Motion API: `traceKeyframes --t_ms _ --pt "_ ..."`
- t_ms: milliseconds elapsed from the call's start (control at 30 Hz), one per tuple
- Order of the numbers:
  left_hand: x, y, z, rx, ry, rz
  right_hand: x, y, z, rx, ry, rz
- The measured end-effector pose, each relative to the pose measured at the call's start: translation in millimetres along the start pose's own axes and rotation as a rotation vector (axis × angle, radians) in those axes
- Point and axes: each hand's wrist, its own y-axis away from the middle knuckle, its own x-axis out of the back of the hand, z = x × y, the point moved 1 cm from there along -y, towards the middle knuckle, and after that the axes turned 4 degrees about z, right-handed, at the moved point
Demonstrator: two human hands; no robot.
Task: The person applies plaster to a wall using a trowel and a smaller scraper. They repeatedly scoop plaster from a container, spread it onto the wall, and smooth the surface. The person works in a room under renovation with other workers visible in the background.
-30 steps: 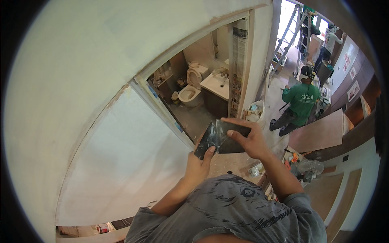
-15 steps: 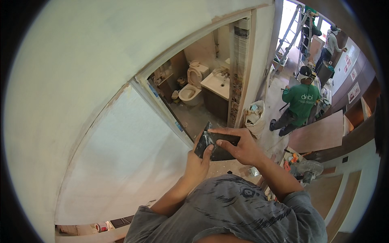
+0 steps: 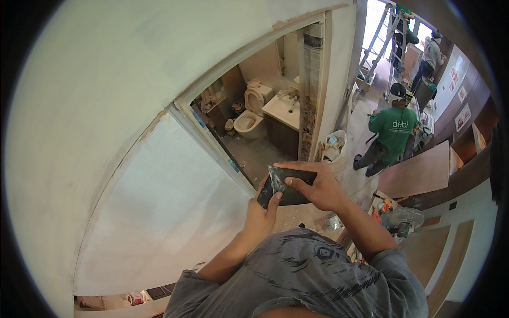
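1. Head view: lowest and nearest, the wearer's grey shirt [image 3: 297, 265] fills the picture around 5 to 6 o'clock.
2. At 6 o'clock from centre, the left hand [image 3: 259, 214] pinches a dark flat blade [image 3: 265, 195], thumb on its face; the other fingers are mostly hidden behind.
3. At 4 o'clock, the right hand [image 3: 321, 188] pinches a second dark blade [image 3: 292, 196], thumb on the face, a finger along the upper edge.
4. Both blades meet just off centre, toward 4 to 5 o'clock, with a whitish smear at their junction; how far they overlap, I cannot tell.
5. A white sack [image 3: 333, 149] stands near 3 o'clock, a fan [image 3: 407, 218] at 4.
6. Through the doorway, a toilet [image 3: 248, 124] sits at 12, a basin [image 3: 283, 110] at 1.
7. Farther off, a green-shirted person [image 3: 393, 128] stands between 2 and 3; beyond, a ladder [image 3: 374, 50] rises between 1 and 2.
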Motion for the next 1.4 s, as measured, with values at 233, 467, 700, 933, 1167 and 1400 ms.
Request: traceKeyframes --t_ms 233,467,700,933,1167,1400 --pt "0.4 0.9 16.8 -0.022 0.035 0.021 10.4 -1.5 13.4 0.054 0.098 0.098" --pt "16.1 -3.1 -7.9 0.053 -0.008 0.094 -19.4 13.7 7.9 0.060 0.134 -0.078" --pt "23.9 -3.5 -8.8 0.028 -0.079 0.144 1.0 5.5 21.3 0.001 0.272 0.081" --pt "16.4 -9.8 2.5 -0.065 0.113 0.394 -6.1 10.3 20.6 0.090 0.254 0.299" --pt "11.9 -0.2 9.8 0.395 0.891 0.187 -15.5 21.7 32.9 0.159 -0.055 0.682" --pt "-2.1 -3.1 15.4 0.440 0.993 0.136 -41.6 29.3 31.5 0.189 -0.074 0.615"
